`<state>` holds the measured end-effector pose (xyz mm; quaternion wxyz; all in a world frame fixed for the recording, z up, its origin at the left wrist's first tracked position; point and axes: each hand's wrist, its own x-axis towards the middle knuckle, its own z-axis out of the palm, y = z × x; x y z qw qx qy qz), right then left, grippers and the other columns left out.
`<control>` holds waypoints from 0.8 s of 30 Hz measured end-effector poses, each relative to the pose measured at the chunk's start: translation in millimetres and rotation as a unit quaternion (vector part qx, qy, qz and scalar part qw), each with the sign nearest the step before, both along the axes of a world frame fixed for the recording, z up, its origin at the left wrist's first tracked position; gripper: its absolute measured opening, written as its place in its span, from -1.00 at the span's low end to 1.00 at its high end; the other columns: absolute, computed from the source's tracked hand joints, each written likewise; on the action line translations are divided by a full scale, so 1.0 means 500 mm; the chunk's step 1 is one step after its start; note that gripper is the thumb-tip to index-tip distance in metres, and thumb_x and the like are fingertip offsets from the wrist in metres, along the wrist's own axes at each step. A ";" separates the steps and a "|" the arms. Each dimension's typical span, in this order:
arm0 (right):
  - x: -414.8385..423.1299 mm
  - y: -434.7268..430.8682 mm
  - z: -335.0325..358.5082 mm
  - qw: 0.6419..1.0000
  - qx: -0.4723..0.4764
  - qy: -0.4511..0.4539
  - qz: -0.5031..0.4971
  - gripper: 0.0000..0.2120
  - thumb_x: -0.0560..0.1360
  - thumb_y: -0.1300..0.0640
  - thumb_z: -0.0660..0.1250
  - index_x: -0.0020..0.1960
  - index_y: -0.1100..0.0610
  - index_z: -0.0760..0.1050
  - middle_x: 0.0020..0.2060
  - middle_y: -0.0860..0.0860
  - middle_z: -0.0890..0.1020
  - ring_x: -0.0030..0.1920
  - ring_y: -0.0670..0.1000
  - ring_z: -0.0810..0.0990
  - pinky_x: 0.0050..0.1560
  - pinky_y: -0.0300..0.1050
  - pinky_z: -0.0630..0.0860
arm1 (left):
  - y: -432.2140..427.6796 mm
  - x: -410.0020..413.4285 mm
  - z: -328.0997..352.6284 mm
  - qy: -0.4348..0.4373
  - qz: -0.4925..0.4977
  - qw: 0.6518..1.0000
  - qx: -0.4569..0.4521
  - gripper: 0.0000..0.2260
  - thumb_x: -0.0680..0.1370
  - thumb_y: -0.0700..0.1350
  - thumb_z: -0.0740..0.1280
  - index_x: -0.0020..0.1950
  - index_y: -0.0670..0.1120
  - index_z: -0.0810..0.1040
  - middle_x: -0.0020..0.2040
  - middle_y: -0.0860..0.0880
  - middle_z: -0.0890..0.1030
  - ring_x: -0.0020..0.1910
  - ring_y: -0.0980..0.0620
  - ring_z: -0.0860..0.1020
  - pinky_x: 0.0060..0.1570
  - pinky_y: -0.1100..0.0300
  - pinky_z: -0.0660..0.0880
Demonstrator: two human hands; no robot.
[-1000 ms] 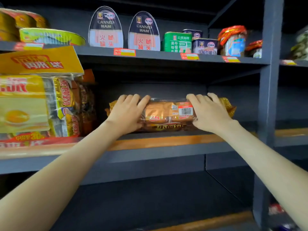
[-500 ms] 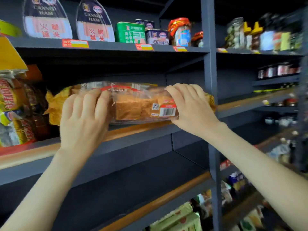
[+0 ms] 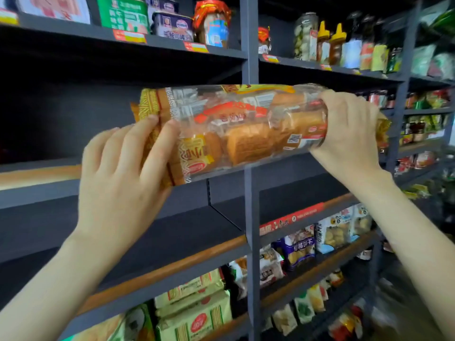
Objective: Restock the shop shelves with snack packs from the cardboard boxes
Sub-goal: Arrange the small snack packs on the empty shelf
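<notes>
Clear-wrapped bread loaf pack [image 3: 246, 129] lies lengthwise between your hands, left hand [image 3: 123, 173] and right hand [image 3: 349, 129] fingers curled around its ends, in front of the shelf [image 3: 37, 173].

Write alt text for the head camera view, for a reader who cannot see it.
Two bare hands hold a long clear-plastic pack of sliced brown bread level in front of a dark grey metal shelf unit: the left hand grips its left end, the right hand its right end. Tins and jars line the top shelf; snack packets fill the lower shelves.
</notes>
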<state>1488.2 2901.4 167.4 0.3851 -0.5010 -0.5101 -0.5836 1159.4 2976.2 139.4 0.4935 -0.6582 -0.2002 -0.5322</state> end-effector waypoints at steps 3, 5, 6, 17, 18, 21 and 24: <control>0.129 -0.035 -0.036 0.999 -0.012 0.024 -0.025 -0.41 0.38 0.04 0.46 0.27 0.26 0.31 0.09 0.30 0.52 0.08 0.18 0.35 0.05 0.03 0.20 | -0.018 0.139 -0.023 -0.003 -0.009 1.000 0.006 -0.65 0.58 -0.14 0.32 0.34 -0.21 0.42 0.21 -0.28 0.56 0.08 -0.21 0.45 0.08 -0.08 0.35; 0.200 -0.057 -0.055 0.998 -0.037 0.041 -0.030 -0.40 0.40 0.02 0.46 0.28 0.27 0.31 0.10 0.31 0.52 0.10 0.18 0.34 0.06 0.04 0.20 | -0.025 0.222 -0.037 -0.002 0.000 1.000 0.000 -0.66 0.58 -0.12 0.32 0.33 -0.18 0.43 0.20 -0.24 0.57 0.07 -0.17 0.47 0.13 -0.05 0.36; 0.235 -0.067 -0.064 0.998 -0.037 0.042 -0.032 -0.42 0.41 0.01 0.44 0.28 0.27 0.31 0.10 0.31 0.51 0.11 0.18 0.33 0.07 0.05 0.20 | -0.023 0.259 -0.046 -0.001 0.004 1.000 0.000 -0.66 0.58 -0.12 0.32 0.33 -0.17 0.43 0.20 -0.23 0.57 0.06 -0.16 0.49 0.15 -0.04 0.36; 0.447 -0.092 -0.120 0.990 -0.063 0.087 -0.091 -0.40 0.36 0.09 0.47 0.28 0.21 0.29 0.13 0.26 0.51 0.10 0.15 0.32 0.09 0.03 0.19 | 0.016 0.492 -0.079 0.022 0.027 0.999 -0.037 -0.64 0.58 -0.04 0.27 0.34 -0.16 0.40 0.24 -0.18 0.55 0.09 -0.14 0.49 0.20 -0.04 0.28; 0.453 -0.091 -0.118 0.990 -0.057 0.086 -0.099 -0.40 0.36 0.08 0.48 0.28 0.22 0.30 0.13 0.25 0.51 0.10 0.15 0.33 0.10 0.03 0.20 | 0.022 0.501 -0.074 0.020 0.023 0.999 -0.035 -0.63 0.58 -0.03 0.28 0.34 -0.16 0.40 0.24 -0.18 0.55 0.07 -0.14 0.49 0.17 -0.03 0.28; 0.474 -0.086 -0.113 0.989 -0.039 0.079 -0.121 -0.37 0.31 0.13 0.52 0.27 0.22 0.31 0.11 0.23 0.51 0.09 0.16 0.35 0.11 0.02 0.21 | 0.044 0.526 -0.059 0.013 -0.003 0.999 -0.033 -0.60 0.58 -0.01 0.30 0.34 -0.17 0.39 0.23 -0.20 0.55 0.07 -0.14 0.44 0.13 -0.03 0.25; 0.498 -0.090 -0.098 0.988 -0.034 0.073 -0.129 -0.35 0.28 0.16 0.55 0.27 0.22 0.33 0.10 0.22 0.52 0.09 0.15 0.34 0.11 0.00 0.20 | 0.051 0.555 -0.055 0.012 -0.026 0.999 -0.039 -0.57 0.57 0.01 0.31 0.35 -0.17 0.38 0.23 -0.21 0.54 0.11 -0.14 0.42 0.16 -0.05 0.21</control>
